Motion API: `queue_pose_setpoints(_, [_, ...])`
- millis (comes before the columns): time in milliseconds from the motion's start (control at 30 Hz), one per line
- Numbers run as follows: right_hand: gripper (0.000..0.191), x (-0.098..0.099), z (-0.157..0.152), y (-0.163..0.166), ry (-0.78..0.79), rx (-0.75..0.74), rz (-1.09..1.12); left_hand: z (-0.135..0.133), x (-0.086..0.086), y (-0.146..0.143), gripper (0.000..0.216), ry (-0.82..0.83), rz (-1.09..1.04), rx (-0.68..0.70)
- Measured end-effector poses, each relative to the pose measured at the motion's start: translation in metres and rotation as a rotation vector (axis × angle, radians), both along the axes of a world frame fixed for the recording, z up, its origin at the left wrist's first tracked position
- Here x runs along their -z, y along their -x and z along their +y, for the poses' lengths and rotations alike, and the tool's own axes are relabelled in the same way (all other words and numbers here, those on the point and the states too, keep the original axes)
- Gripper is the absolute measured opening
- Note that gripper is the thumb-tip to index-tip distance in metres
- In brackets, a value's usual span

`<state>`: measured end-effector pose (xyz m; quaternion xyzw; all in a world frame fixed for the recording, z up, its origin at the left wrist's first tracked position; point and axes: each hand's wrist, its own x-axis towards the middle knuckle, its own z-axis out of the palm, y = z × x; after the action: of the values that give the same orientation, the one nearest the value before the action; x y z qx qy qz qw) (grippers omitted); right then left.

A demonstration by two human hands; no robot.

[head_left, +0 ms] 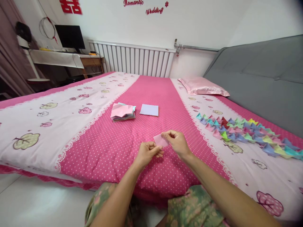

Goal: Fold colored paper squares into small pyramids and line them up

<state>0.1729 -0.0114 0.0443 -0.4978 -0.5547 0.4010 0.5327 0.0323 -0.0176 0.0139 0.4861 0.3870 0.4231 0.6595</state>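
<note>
We sit at the edge of a bed (151, 94) spread with a pink dotted cover flanked by white panels printed with trees. Behind it runs a white radiator (132, 59), and to the left a desk (61, 58) carries a dark monitor (70, 37). A grey headboard (262, 72) rises on the right, with a pink pillow (202, 86) lying against its near end. Red lettering shows on the wall above.

Over the near part of the pink strip, our left hand (148, 153) and right hand (177, 142) meet on a small pink paper (160, 140). The right hand pinches its upper right edge between thumb and fingertips; the left hand grips its lower left edge the same way. So both hands are closed on the paper, which is held just above the cover, between the two hands.

Farther up the strip lies a stack (123, 112) of coloured sheets, pink on top, and just beside it on the right a single pale sheet (149, 110), flat on the cover. The two are near each other but apart.

On the right white panel, a long band of folded pieces (243, 134) in pink, blue, green, yellow and red stretches away to the right, packed closely together and well apart from our hands.

Our knees, in green flowered cloth, show at the bottom edge.
</note>
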Motion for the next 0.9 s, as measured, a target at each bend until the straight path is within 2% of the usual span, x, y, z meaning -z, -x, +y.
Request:
queue_pose_setpoints(367, [0.03, 0.001, -0.0012, 0.0038, 0.022, 0.014, 0.035, -0.005, -0.0034, 0.0019, 0.029, -0.141, 0.004, 0.129])
queue_pose_setpoints(900, [0.031, 0.0006, -0.0012, 0.0041, 0.065, 0.014, 0.092, -0.0044, -0.0034, 0.0008, 0.03, -0.093, 0.015, 0.082])
